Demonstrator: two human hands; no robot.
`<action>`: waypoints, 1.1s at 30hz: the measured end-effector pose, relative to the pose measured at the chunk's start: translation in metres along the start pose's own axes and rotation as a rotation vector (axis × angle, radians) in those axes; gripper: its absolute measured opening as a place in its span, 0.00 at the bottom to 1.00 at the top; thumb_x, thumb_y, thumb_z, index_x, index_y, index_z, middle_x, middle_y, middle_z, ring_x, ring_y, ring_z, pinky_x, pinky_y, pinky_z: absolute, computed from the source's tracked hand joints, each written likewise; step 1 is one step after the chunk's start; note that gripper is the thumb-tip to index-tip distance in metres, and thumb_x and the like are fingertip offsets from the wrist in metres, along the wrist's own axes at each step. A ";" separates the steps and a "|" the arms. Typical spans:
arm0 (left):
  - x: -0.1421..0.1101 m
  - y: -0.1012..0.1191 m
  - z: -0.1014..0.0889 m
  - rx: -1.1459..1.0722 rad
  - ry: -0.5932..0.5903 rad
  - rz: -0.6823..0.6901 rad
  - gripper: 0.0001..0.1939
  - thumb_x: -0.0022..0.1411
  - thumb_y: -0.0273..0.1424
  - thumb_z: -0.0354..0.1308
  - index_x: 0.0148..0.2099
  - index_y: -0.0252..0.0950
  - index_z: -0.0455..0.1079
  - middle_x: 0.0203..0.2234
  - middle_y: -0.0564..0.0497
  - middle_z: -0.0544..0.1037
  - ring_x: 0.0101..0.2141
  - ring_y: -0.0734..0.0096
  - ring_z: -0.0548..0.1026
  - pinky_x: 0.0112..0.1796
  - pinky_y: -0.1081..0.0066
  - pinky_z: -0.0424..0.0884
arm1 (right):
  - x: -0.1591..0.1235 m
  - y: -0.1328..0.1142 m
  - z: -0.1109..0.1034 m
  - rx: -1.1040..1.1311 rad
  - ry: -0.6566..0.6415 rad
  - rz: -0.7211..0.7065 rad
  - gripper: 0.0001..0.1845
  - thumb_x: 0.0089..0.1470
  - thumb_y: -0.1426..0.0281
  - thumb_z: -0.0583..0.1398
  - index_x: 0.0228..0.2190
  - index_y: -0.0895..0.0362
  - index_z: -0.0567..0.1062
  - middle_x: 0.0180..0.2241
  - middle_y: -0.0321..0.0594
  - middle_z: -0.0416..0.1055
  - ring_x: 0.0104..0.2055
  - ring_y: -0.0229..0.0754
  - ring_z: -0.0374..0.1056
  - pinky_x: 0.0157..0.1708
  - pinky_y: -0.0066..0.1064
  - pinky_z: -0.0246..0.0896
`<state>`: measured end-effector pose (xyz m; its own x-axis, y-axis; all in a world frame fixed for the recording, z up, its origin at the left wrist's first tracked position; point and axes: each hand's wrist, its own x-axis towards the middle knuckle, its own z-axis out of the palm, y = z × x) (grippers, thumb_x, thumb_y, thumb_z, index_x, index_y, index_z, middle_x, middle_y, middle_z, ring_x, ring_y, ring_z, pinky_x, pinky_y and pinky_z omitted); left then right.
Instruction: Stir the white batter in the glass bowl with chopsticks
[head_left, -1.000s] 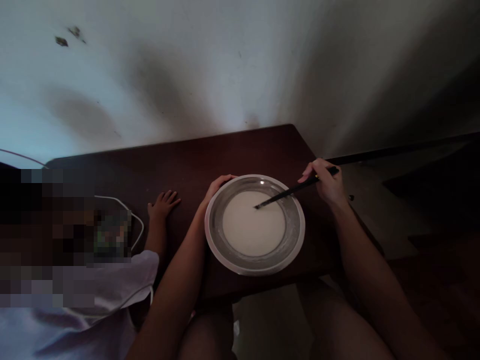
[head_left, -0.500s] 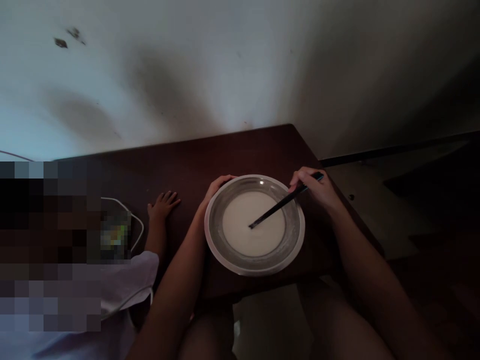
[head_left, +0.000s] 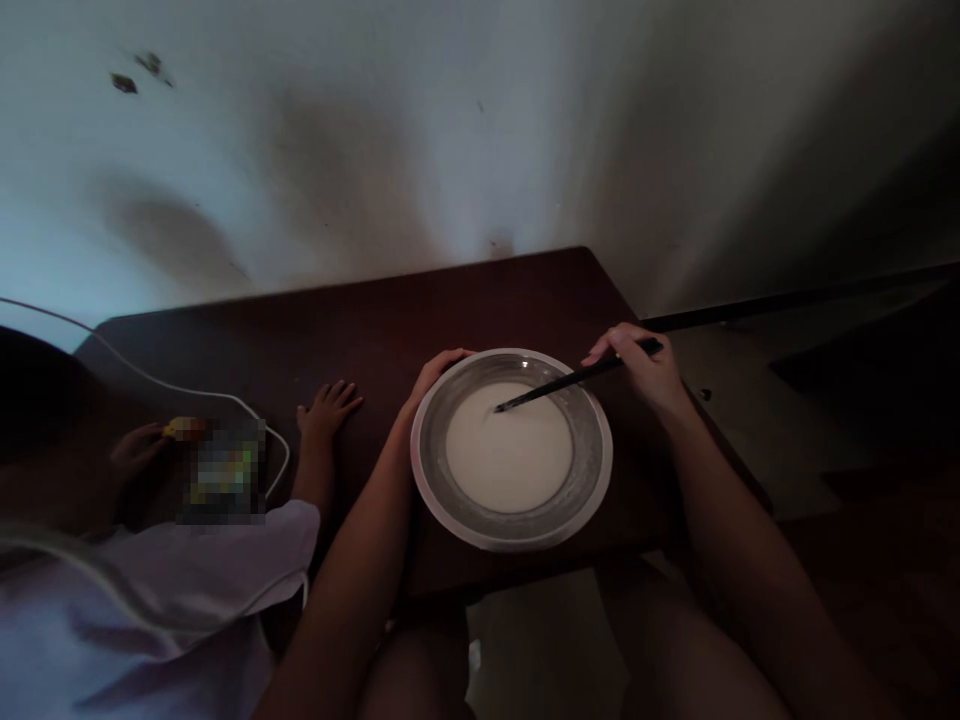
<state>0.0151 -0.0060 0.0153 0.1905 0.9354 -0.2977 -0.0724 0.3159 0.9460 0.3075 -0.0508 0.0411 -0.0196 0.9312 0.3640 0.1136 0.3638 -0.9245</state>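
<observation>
A wide metal bowl [head_left: 435, 495] sits near the front edge of the dark table, with a smooth white liquid [head_left: 510, 465] in its bottom. My left hand [head_left: 437, 373] is curled against the bowl's far left side, steadying it by the rim; most of its fingers are hidden. Dark chopsticks [head_left: 559, 384] are gripped by their upper part in my right hand [head_left: 639, 366], above the bowl's right rim. They slant down to the left, and their tips dip into the liquid left of its middle, toward the far side.
Another person in a light shirt [head_left: 187, 570] sits at my left, one hand [head_left: 330, 408] flat on the table [head_left: 360, 320]. Near that person lie a blurred-out device [head_left: 225, 475] and a white cable [head_left: 217, 396]. A stained wall [head_left: 487, 130] stands behind the table.
My right hand has shifted slightly right, and the chopstick tips have moved toward the far side of the bowl, lying flatter. My left hand and the bowl have stayed nearly still.
</observation>
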 end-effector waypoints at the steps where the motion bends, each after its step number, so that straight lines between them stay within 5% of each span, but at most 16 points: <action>1: 0.000 0.000 0.000 0.007 0.003 0.014 0.12 0.56 0.38 0.55 0.30 0.42 0.78 0.35 0.48 0.84 0.59 0.46 0.68 0.57 0.55 0.63 | 0.000 0.000 -0.001 0.008 0.041 0.001 0.23 0.56 0.48 0.61 0.23 0.52 0.77 0.21 0.35 0.75 0.26 0.41 0.74 0.32 0.34 0.71; 7: 0.000 0.001 0.001 -0.011 -0.022 -0.005 0.13 0.57 0.38 0.54 0.30 0.41 0.79 0.33 0.49 0.84 0.54 0.47 0.73 0.56 0.55 0.63 | 0.000 -0.001 0.001 0.022 -0.128 0.055 0.22 0.56 0.48 0.62 0.25 0.53 0.79 0.22 0.37 0.77 0.28 0.41 0.75 0.32 0.33 0.71; 12: -0.003 0.005 0.003 0.000 0.013 0.001 0.13 0.59 0.36 0.53 0.28 0.40 0.78 0.31 0.47 0.83 0.56 0.47 0.71 0.55 0.55 0.65 | 0.001 0.001 -0.001 0.016 0.062 0.011 0.23 0.56 0.47 0.61 0.23 0.52 0.77 0.20 0.35 0.74 0.24 0.40 0.74 0.30 0.33 0.70; 17: -0.001 0.003 0.001 0.042 0.004 0.021 0.12 0.57 0.36 0.54 0.32 0.40 0.79 0.35 0.47 0.84 0.57 0.45 0.70 0.56 0.54 0.63 | 0.000 0.000 0.000 -0.011 -0.119 0.037 0.23 0.57 0.48 0.61 0.25 0.53 0.79 0.23 0.37 0.78 0.29 0.42 0.76 0.34 0.34 0.71; 23: 0.006 -0.004 -0.004 0.041 -0.008 0.034 0.13 0.56 0.38 0.54 0.31 0.40 0.78 0.37 0.46 0.84 0.56 0.45 0.71 0.57 0.54 0.63 | 0.000 0.000 -0.003 0.016 0.045 0.012 0.23 0.57 0.48 0.61 0.24 0.52 0.78 0.20 0.35 0.74 0.24 0.41 0.73 0.30 0.34 0.70; 27: 0.008 -0.005 -0.005 0.045 -0.037 0.024 0.14 0.57 0.41 0.54 0.31 0.42 0.78 0.35 0.48 0.84 0.55 0.45 0.71 0.56 0.54 0.63 | -0.001 0.000 0.001 0.022 -0.129 0.041 0.21 0.57 0.49 0.62 0.26 0.53 0.79 0.24 0.37 0.77 0.29 0.42 0.76 0.33 0.34 0.71; 33: 0.006 -0.004 -0.006 0.011 -0.022 0.030 0.12 0.54 0.41 0.58 0.29 0.42 0.78 0.34 0.46 0.83 0.56 0.42 0.69 0.58 0.56 0.62 | 0.001 0.001 -0.005 0.026 0.054 0.000 0.22 0.58 0.50 0.61 0.24 0.53 0.78 0.20 0.34 0.74 0.24 0.39 0.73 0.31 0.32 0.69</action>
<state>0.0109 -0.0006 0.0089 0.2102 0.9407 -0.2662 -0.0676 0.2856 0.9560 0.3121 -0.0501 0.0411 0.0337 0.9288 0.3690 0.0880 0.3650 -0.9269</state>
